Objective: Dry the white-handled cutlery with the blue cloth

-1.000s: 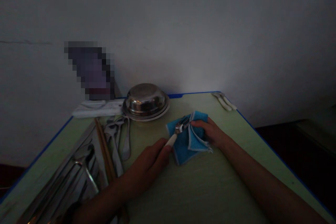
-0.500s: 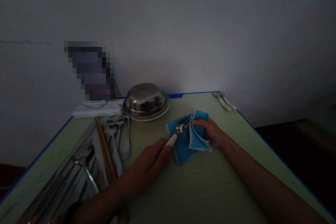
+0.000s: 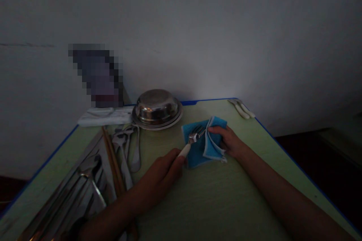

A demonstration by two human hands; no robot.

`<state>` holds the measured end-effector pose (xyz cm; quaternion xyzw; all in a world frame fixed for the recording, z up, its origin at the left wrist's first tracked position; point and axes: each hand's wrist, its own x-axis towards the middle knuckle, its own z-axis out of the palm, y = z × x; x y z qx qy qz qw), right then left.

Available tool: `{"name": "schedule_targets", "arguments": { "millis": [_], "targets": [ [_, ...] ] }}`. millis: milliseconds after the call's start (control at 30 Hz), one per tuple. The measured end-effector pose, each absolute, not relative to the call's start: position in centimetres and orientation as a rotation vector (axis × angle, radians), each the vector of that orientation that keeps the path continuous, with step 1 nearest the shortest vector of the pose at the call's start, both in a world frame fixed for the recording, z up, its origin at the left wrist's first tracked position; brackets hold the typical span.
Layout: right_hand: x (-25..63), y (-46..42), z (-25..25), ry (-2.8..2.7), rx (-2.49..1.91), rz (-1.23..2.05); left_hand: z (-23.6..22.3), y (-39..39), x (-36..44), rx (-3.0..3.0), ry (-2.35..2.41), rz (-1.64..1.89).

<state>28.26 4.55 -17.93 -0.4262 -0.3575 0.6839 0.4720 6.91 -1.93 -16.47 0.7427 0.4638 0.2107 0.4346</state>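
Note:
My left hand (image 3: 162, 173) grips the white handle of a fork (image 3: 192, 138) whose metal tines lie on a folded blue cloth (image 3: 205, 141) in the middle of the green table (image 3: 215, 203). My right hand (image 3: 230, 141) pinches the right fold of that cloth, fingers closed on it just right of the tines. The light is dim.
A pile of metal cutlery (image 3: 124, 150) and wooden sticks lies at the left. An upturned steel bowl (image 3: 157, 109) sits on plates at the back, beside a white flat object (image 3: 106, 116). Two white-handled utensils (image 3: 241, 108) rest at the far right corner. The table has blue edges.
The cloth has shifted slightly up and away, and its fold has come off the fork, so the tines now show. Both hands stay in much the same place.

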Motion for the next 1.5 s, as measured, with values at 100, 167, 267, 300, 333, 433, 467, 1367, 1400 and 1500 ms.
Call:
{"name": "schedule_targets", "arguments": {
  "millis": [100, 167, 267, 300, 333, 433, 467, 1367, 1400, 1500],
  "targets": [
    [28.30, 4.49, -18.02, -0.896, -1.032, 1.681, -16.47, -1.88, 6.86, 1.853, 1.140, 0.525],
    [28.33, 4.48, -18.05, -0.906, -1.026, 1.682, -16.54, -1.85, 6.81, 1.855, 1.134, 0.530],
    [28.35, 4.47, -18.06, -0.911, -1.018, 1.680, -16.74, -1.84, 6.77, 1.852, 1.142, 0.523],
    [28.36, 4.47, -18.07, -0.910, -1.016, 1.680, -16.80, -1.85, 6.77, 1.849, 1.147, 0.518],
    [28.38, 4.47, -18.09, -0.908, -1.016, 1.681, -16.85, -1.86, 6.77, 1.849, 1.151, 0.517],
    [28.45, 4.52, -18.18, -0.895, -1.014, 1.690, -16.83, -1.89, 6.77, 1.852, 1.142, 0.513],
    [28.47, 4.55, -18.21, -0.888, -1.011, 1.693, -16.77, -1.90, 6.76, 1.851, 1.138, 0.509],
    [28.55, 4.69, -18.56, -0.956, -1.023, 1.673, -16.83, -1.77, 6.70, 1.869, 1.109, 0.525],
    [28.55, 4.70, -18.57, -0.965, -1.022, 1.674, -16.84, -1.77, 6.70, 1.870, 1.116, 0.522],
    [28.61, 4.69, -18.51, -0.987, -1.030, 1.674, -16.87, -1.78, 6.69, 1.878, 1.131, 0.505]
  ]
}}
